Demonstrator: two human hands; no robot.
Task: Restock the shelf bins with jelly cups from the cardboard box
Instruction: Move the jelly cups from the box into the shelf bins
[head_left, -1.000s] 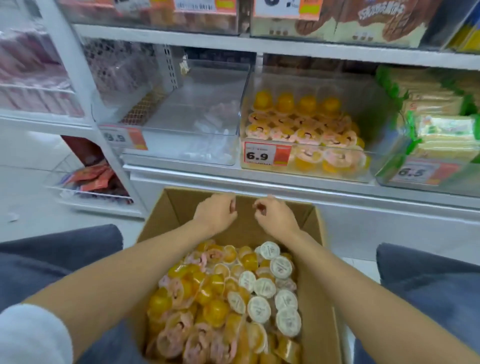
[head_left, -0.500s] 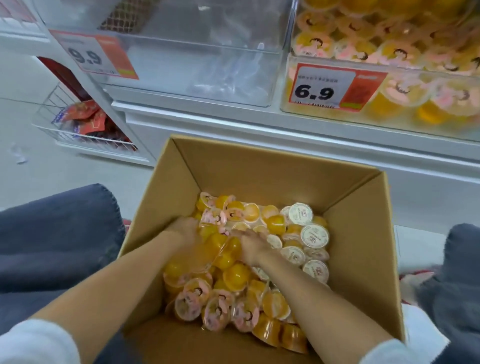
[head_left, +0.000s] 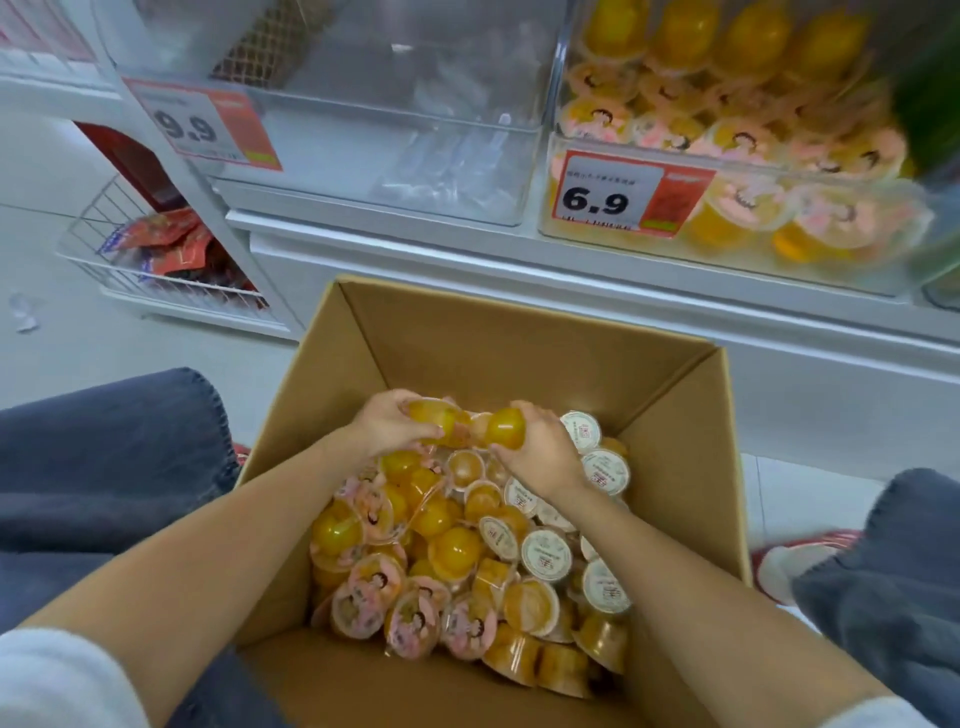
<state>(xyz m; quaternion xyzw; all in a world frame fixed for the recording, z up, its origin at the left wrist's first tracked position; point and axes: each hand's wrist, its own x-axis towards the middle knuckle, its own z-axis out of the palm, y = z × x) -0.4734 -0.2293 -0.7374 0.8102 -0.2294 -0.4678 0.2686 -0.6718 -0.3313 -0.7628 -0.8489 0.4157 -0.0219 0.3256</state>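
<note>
The left hand and right hand meet above the far half of the open cardboard box, gripping a small cluster of held cups between them. The left fingers curl round the clear-rimmed cup at one end, and the right fingers wrap the orange-domed cup at the other. The cluster lies on its side, its long axis running left to right across the box, lifted just clear of the loose jelly cups heaped below. In that heap, pink cartoon lids face up on the left and white round lids with red print on the right; their wording is too small to read. On the shelf beyond, the right bin holds the same orange cups and carries a price tag reading "6.9". The clear left bin bears a tag reading "9.9". The fine print on both tags is illegible. A wire basket with red packets sits low on the left.
</note>
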